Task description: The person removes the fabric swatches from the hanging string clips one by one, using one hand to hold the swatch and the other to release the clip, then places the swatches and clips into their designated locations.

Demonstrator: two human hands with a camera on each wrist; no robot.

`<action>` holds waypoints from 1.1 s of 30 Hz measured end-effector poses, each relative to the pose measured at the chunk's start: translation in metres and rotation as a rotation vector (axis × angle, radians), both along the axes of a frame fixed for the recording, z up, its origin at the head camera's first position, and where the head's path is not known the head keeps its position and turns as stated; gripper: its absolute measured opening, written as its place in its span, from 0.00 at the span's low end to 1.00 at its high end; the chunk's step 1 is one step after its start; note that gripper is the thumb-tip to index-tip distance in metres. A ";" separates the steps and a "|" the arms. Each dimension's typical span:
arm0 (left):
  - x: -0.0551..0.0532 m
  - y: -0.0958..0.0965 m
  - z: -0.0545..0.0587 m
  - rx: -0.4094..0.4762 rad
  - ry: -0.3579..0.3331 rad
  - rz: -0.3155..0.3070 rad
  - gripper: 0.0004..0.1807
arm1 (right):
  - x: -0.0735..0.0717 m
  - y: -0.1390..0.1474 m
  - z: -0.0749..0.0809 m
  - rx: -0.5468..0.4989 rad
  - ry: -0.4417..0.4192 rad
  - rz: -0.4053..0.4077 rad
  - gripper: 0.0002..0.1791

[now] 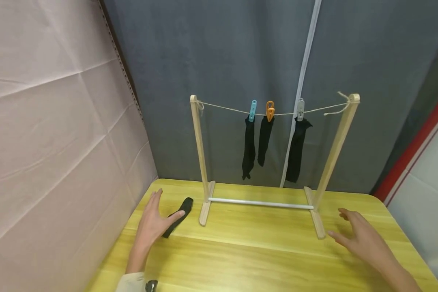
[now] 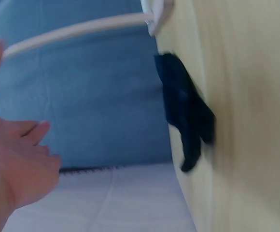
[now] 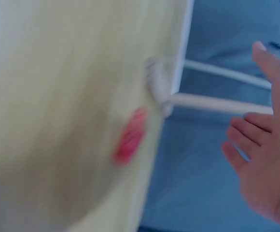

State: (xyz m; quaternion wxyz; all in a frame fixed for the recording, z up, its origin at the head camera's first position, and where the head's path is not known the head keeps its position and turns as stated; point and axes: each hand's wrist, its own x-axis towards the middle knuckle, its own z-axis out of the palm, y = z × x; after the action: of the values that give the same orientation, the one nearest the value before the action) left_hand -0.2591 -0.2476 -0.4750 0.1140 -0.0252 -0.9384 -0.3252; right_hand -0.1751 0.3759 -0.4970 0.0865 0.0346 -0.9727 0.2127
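Hovering above the table, both hands are held with fingers apart and nothing gripped: the left hand is kept by a loose black sock, thumb overlapping it in the head view but a gap shown in the left wrist view; the right hand is held relaxed just right of the wooden rack, a blurred red item being seen on the table near it. Beyond and between the hands, three black socks are hung on the line by a blue clip, an orange clip and a grey clip.
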 end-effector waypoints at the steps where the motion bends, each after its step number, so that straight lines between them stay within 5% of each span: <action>1: -0.001 0.005 0.002 0.028 0.042 -0.021 0.64 | 0.000 -0.006 0.006 -0.008 0.006 0.012 0.53; 5: -0.004 0.022 0.010 0.135 0.173 -0.102 0.61 | -0.001 -0.034 0.030 -0.028 0.019 0.073 0.57; 10: -0.008 0.045 0.016 0.214 0.235 -0.208 0.66 | -0.005 -0.066 0.057 -0.065 0.111 0.141 0.61; 16: -0.011 0.071 0.021 0.372 0.323 -0.429 0.71 | -0.008 -0.098 0.078 -0.119 0.427 0.202 0.66; 19: -0.010 0.084 0.026 0.493 0.309 -0.566 0.72 | -0.012 -0.109 0.086 -0.157 0.621 0.254 0.61; 24: -0.018 0.105 0.032 0.593 0.249 -0.710 0.71 | -0.020 -0.124 0.100 -0.204 0.762 0.295 0.58; 33: -0.050 0.132 0.013 0.605 0.156 -0.717 0.68 | -0.040 -0.145 0.125 -0.182 0.838 0.307 0.60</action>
State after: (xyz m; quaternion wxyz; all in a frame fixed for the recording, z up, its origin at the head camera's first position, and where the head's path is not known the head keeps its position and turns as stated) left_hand -0.3090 -0.1155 -0.4618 0.0668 -0.3375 -0.7225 -0.5997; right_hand -0.2154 0.2305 -0.3723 0.4428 0.2539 -0.8147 0.2753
